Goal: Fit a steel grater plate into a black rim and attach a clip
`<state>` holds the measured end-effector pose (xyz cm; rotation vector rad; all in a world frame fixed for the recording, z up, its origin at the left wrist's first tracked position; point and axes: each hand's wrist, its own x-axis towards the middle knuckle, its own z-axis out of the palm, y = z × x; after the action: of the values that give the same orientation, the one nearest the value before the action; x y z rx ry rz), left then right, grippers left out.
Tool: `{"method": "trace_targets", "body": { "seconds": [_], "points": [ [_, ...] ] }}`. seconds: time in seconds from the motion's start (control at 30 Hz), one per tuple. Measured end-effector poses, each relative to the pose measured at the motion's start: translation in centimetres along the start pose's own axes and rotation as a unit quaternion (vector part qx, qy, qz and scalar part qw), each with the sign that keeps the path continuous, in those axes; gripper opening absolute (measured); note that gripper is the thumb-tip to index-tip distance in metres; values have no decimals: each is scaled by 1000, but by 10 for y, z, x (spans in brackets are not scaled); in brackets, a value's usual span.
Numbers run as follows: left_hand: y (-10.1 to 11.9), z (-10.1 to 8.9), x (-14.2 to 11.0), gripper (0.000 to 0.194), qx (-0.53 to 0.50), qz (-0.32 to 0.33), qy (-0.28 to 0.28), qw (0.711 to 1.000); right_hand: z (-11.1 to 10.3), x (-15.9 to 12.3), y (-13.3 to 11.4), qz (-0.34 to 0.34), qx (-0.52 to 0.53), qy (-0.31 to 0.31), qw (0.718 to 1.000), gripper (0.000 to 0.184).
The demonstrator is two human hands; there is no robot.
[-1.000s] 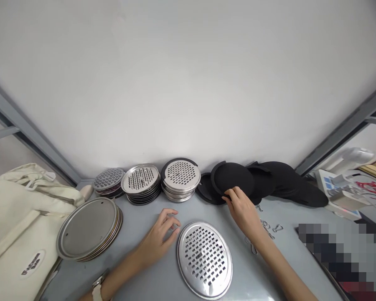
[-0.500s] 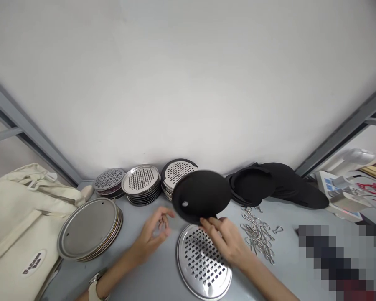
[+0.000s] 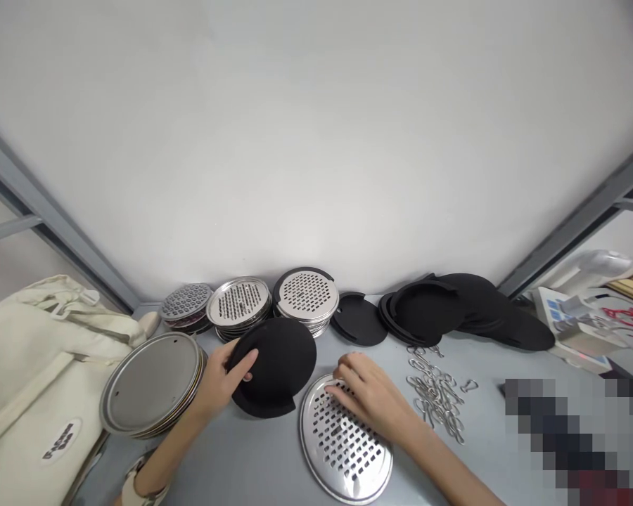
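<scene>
The black disc [image 3: 282, 355] is in the left hand [image 3: 221, 379], jutting out to that hand's right with its flat face tilted toward the viewer. It is round, dark and dull all over, and a raised lip curves along its lower edge, ending in a blunt step at the lower right. The left hand grips it by its left side, thumb laid across the face and the other fingers mostly out of sight behind it. A pale watch strap [image 3: 131, 488] circles that wrist.

The right hand [image 3: 351, 386] holds nothing visible; its fingers are loosely bent, with a gap between them and the thumb. It hangs over the upper edge of a shiny metal plate [image 3: 342, 450] full of slots, though from this angle I can't be sure whether the fingertips touch the rim. The plate lies on the grey counter [image 3: 232, 467], below and partly under that hand.

To the right of the right hand is a loose heap of wire clips [image 3: 437, 400]. Beyond it lie overlapping black discs [image 3: 432, 309]. Left of the left hand sits a stack of wide grey plates [image 3: 150, 383].
</scene>
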<state>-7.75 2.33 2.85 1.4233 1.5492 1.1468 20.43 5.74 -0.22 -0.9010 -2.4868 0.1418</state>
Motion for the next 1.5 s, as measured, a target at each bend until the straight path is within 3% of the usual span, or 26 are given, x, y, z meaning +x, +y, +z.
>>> {"method": "trace_targets", "body": {
  "seconds": [0.1, 0.27, 0.47, 0.77, 0.93, 1.03, 1.2, 1.5],
  "points": [
    [11, -8, 2, 29, 46, -23, -52, 997, -7, 2, 17, 91, 26, -53, 994, 37],
    [12, -12, 1, 27, 101, -65, -105, 987, -13, -2, 33, 175, 87, -140, 971, 48],
    [1, -17, 5, 26, 140, -13, -103, 985, -15, -6, 33, 214, 187, -188, 940, 43],
    [-23, -18, 2, 33, 222, -3, -142, 965, -15, -3, 32, 230, 249, -174, 925, 43],
    [-15, -3, -1, 38, 209, 3, -176, 962, -19, 1, 31, 229, 300, -163, 912, 42],
    [-11, 5, 0, 38, 202, 19, -165, 965, -19, 3, 31, 236, 306, -136, 912, 39],
    [-21, 13, 2, 40, 197, 49, -152, 967, -10, 2, 32, 250, 317, -124, 906, 35],
    [-21, 31, -4, 41, 166, 64, -197, 964, -1, 2, 32, 268, 315, -98, 905, 34]
  ]
}}
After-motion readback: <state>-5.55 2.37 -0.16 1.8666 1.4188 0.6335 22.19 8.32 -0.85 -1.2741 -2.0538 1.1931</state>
